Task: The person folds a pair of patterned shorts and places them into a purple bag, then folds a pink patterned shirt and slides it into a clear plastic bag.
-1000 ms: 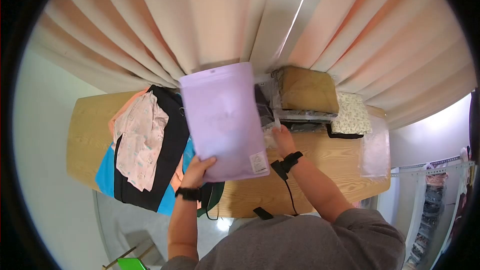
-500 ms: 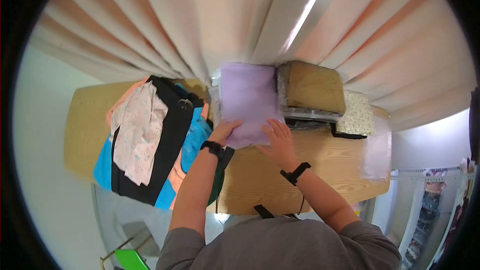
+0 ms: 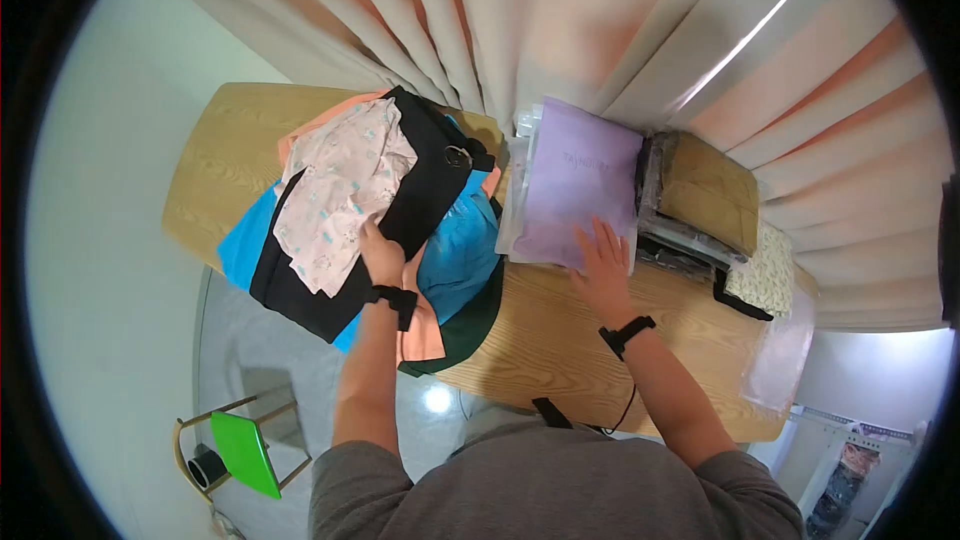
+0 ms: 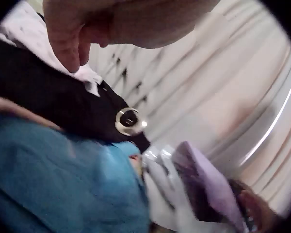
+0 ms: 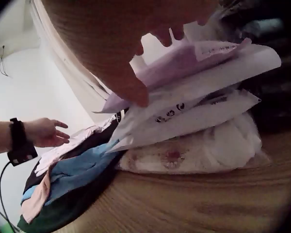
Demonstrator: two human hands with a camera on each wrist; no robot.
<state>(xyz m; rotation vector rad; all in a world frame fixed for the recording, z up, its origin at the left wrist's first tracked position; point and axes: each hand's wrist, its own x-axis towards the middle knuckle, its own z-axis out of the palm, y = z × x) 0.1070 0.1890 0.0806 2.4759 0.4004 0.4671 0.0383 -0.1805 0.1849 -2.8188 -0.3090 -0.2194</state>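
Observation:
A lilac zip bag [image 3: 585, 180] lies on top of a stack of white packages [image 5: 184, 109] at the back of the table. My right hand [image 3: 603, 270] rests on the bag's near right corner, fingers spread. To the left, my left hand [image 3: 382, 256] is at the near right side of a pale pink patterned garment [image 3: 345, 180], its fingers loosely bent and pointing down in the left wrist view. That garment tops a pile with black clothing [image 3: 415, 205] bearing a round buckle [image 4: 128, 121], a blue piece [image 3: 460, 245] and a dark green one [image 3: 480, 325].
Right of the bag stands a stack of wrapped packages with a brown one [image 3: 710, 190] on top. Beyond it lie a floral folded cloth [image 3: 765, 270] and a clear bag [image 3: 780, 355]. Curtains [image 3: 570, 30] hang behind the table. A green chair [image 3: 245, 452] stands at lower left.
The lilac bag, held up earlier, was laid on the stack. My left hand has left it and moved left to the clothes; my right hand stays on the bag. The head view has turned left.

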